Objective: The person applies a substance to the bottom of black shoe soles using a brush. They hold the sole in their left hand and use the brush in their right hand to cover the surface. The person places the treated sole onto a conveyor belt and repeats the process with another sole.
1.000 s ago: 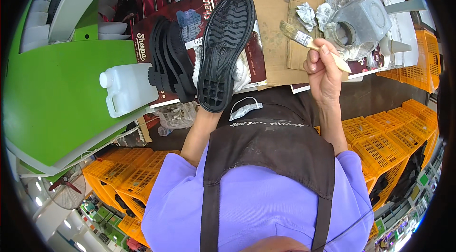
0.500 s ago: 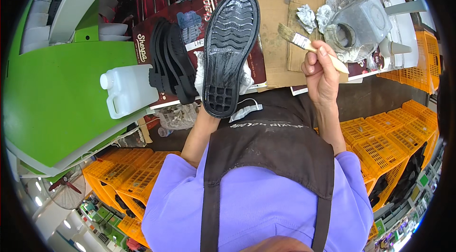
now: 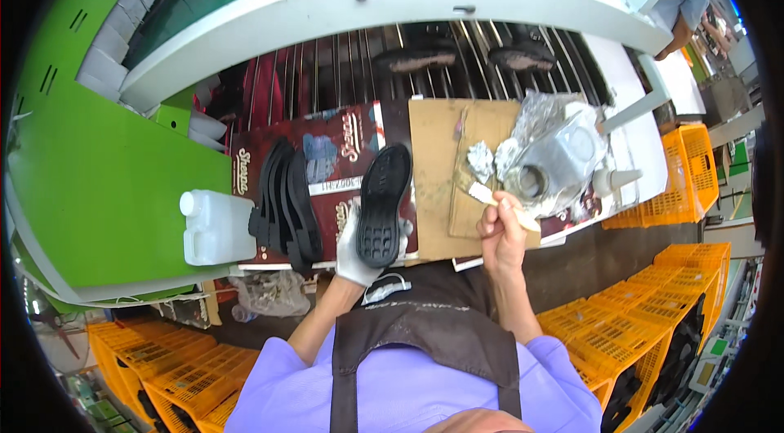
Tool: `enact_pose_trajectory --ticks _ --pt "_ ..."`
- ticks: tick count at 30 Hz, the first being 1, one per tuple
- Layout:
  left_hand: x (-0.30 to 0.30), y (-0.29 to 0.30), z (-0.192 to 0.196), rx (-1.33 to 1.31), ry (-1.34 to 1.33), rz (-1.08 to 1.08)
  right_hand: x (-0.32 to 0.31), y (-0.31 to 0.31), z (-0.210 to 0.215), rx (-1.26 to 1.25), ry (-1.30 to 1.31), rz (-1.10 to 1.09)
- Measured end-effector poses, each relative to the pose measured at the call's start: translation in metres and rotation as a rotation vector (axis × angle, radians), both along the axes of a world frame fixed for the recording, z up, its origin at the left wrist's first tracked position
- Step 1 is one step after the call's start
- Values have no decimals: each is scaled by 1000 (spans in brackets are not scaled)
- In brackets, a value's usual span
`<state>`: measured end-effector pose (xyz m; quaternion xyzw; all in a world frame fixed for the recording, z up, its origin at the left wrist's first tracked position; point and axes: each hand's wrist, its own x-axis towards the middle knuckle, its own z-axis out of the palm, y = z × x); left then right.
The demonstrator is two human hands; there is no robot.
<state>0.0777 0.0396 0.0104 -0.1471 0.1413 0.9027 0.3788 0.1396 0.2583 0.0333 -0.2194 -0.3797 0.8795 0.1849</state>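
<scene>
A black shoe sole (image 3: 385,204) stands tilted, with its patterned face toward me. My left hand (image 3: 351,256), in a white glove, grips it from behind, its fingers partly hidden. My bare right hand (image 3: 505,239) pinches the pale handle of a flat paintbrush (image 3: 481,193), whose bristles point up and left over the cardboard (image 3: 433,180). Just beyond the brush lies crumpled white paper (image 3: 480,161). A cut-open clear plastic bottle (image 3: 572,146) lies on its side there, mouth toward the brush. More black soles (image 3: 286,208) lean together left of my left hand.
A white jug (image 3: 216,227) stands at the left on a green surface (image 3: 122,188). Behind the bench runs a roller conveyor (image 3: 327,66) carrying dark shoe parts (image 3: 420,60). Orange crates (image 3: 637,302) are stacked on both sides. Another person (image 3: 682,4) is at the far right.
My view has tilted up, showing the conveyor. The sole appears smaller and lower, farther from me, and its angle has changed. My right hand still holds the brush, now closer to the crumpled paper.
</scene>
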Motion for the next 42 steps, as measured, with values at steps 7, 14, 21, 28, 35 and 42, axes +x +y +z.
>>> enact_pose_trajectory --ticks 7,14,21,28,35,42 --pt "9 6 27 -92 119 -106 4 7 3 -41 22 -28" --pt "-51 61 125 114 537 -234 20 13 0 -71 34 -81" --pt "-225 247 261 238 690 -16 39 8 5 -38 7 -106" --pt "-218 244 234 -585 1408 56 44 10 -7 -33 -42 -89" --pt "-252 135 226 -1581 2100 1125 26 -6 2 -52 -48 31" --pt "-282 89 254 -1984 1416 202 20 -14 5 -59 -37 97"
